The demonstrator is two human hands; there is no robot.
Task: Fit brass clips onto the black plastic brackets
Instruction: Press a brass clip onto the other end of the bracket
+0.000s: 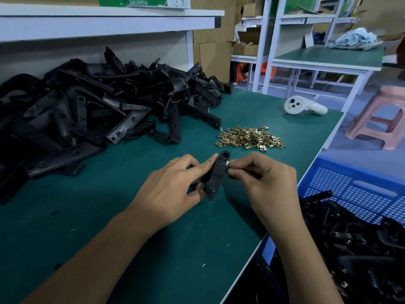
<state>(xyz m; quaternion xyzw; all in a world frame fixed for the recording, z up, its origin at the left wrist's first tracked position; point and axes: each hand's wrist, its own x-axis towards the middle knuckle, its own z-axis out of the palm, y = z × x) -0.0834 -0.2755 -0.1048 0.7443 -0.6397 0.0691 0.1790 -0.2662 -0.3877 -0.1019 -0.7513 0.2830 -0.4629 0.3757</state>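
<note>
While I look down at the green table (109, 227), I see on the far left a big heap of black brackets (87, 106), which lies against the wall under a white shelf (105, 23). Nearer to me and to the middle, my left hand (173, 191) is above the table. It has a ring (173, 161) on one finger. Its fingers and thumb are curled around the lower part of one black bracket (217, 174), so this hand grips it firmly. The bracket stands tilted between my two hands, with its rounded top end pointing away from me and free of both grips.

Just to the right of the bracket, my right hand (260, 174) pinches a small brass clip (228, 163) between thumb and fingertips. The clip touches the right edge of the bracket, a little below its top end. I cannot tell if the clip is already fully pushed on.

Behind the hands, further on the table, a loose pile of brass clips (249, 138) lies apart from the black heap. More to the right and near the table's far edge, a white controller (304, 105) lies on its side. At the right side, beside the table, a blue crate (355, 187) holds more black parts (359, 249), and a pink stool (381, 119) stands on the floor behind it.
</note>
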